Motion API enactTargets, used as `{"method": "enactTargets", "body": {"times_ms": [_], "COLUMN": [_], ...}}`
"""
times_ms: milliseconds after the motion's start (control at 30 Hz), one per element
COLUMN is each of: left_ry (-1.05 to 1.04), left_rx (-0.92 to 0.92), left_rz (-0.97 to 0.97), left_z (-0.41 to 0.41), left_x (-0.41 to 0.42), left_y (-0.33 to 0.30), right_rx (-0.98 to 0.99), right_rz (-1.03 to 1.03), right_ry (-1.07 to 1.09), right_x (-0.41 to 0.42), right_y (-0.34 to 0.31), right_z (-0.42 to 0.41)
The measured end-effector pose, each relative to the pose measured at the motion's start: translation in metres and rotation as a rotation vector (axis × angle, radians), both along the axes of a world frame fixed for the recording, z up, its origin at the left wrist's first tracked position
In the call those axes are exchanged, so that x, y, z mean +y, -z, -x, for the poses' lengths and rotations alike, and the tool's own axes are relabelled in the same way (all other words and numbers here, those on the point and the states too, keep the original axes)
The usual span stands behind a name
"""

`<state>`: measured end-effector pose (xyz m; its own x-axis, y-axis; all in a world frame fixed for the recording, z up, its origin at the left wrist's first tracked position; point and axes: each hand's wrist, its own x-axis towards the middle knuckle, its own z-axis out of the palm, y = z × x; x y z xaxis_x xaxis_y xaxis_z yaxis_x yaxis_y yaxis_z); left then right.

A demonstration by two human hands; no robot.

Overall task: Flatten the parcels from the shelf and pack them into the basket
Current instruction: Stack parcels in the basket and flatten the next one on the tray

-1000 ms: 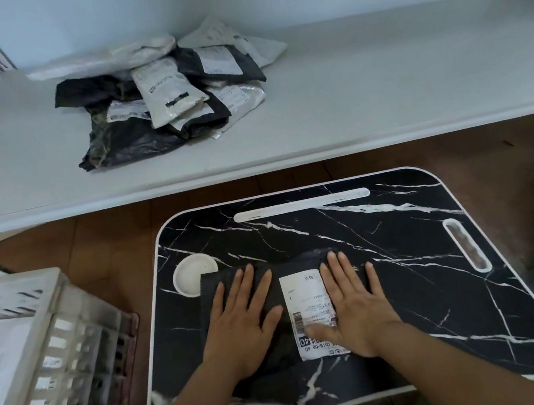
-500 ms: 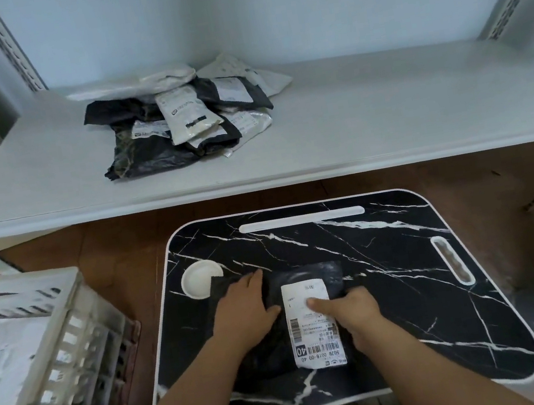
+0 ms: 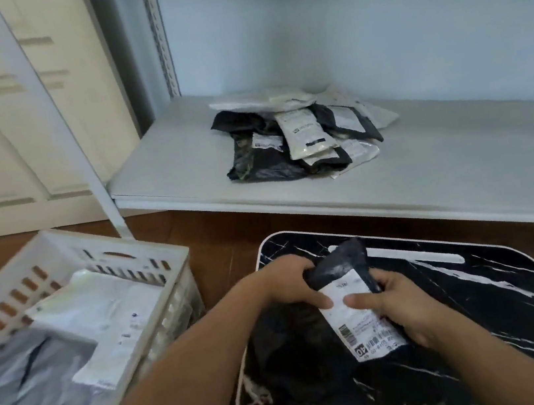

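Black parcel [image 3: 338, 269], white barcode label [image 3: 359, 318]

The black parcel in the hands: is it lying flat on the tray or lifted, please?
Lifted: both hands grip the black parcel, its top raised off the marble tray.

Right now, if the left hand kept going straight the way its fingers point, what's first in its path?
The black parcel it already grips: the left hand curls round the parcel's upper edge. Past that, probably the marble-patterned tray table, though depth is unclear.

black marble-pattern tray table [image 3: 485, 325] | on wooden floor [image 3: 215, 234]; cream panelled door [image 3: 4, 120] | left
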<state>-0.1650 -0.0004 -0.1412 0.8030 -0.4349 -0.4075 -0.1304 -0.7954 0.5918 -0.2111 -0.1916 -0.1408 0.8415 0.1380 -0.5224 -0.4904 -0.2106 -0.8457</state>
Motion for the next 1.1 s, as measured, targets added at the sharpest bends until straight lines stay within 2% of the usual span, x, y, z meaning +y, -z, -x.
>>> {"method": "enactTargets", "body": {"times_ms": [67,167,267,367,400,433,500,533,600,767,800,833,900,967,1033,1100], "left_ry": [-0.057,-0.272,-0.601,-0.977,-1.071,-1.149,-1.235,-1.243,-1.207,-1.125,-1.092,-1.031,-0.881,-0.679,-0.515,-0.474], "left_rx": [0.009,-0.012,-0.084,-0.094,-0.099,-0.098,-0.046,-0.001,0.104,0.276,0.259,0.216,0.034,-0.176,-0.229,-0.076], "left_rz": [0.076,0.239,0.326,0.467,0.473,0.389,0.104,-0.012,-0.096,0.102,0.062,-0.075,-0.473,-0.686,-0.681,-0.615], "left_z": [-0.007,-0.014,-0.012,-0.003,0.002,0.007,0.019,0.027,0.034,0.019,0.016,0.014,0.018,0.023,0.024,0.021], "left_x": [0.035,0.085,0.158,0.238,0.261,0.281,0.309,0.316,0.319,0.31,0.306,0.302,0.295,0.29,0.286,0.281], "left_y": [-0.017,-0.034,-0.04,-0.026,-0.018,-0.009,0.015,0.03,0.06,0.106,0.112,0.12,0.133,0.14,0.145,0.149], "right_rx": [-0.052,-0.163,-0.297,-0.323,-0.317,-0.316,-0.367,-0.411,-0.52,-0.741,-0.749,-0.746,-0.743,-0.727,-0.729,-0.744], "right_rz": [-0.017,0.053,0.201,0.233,0.226,0.237,0.351,0.425,0.543,0.826,0.874,0.908,0.956,0.978,0.973,0.967], "right_ry": [-0.051,-0.107,-0.116,-0.147,-0.172,-0.212,-0.337,-0.415,-0.556,-0.922,-0.99,-1.043,-1.115,-1.166,-1.172,-1.162], "right_x": [0.021,0.054,0.108,0.165,0.181,0.197,0.221,0.232,0.25,0.283,0.287,0.29,0.295,0.295,0.295,0.294], "right_y": [-0.015,-0.025,-0.014,0.002,0.007,0.011,0.018,0.023,0.033,0.054,0.056,0.059,0.067,0.075,0.083,0.087], "right_z": [-0.016,-0.036,-0.051,-0.056,-0.056,-0.054,-0.051,-0.049,-0.045,-0.041,-0.04,-0.04,-0.038,-0.035,-0.033,-0.032]}}
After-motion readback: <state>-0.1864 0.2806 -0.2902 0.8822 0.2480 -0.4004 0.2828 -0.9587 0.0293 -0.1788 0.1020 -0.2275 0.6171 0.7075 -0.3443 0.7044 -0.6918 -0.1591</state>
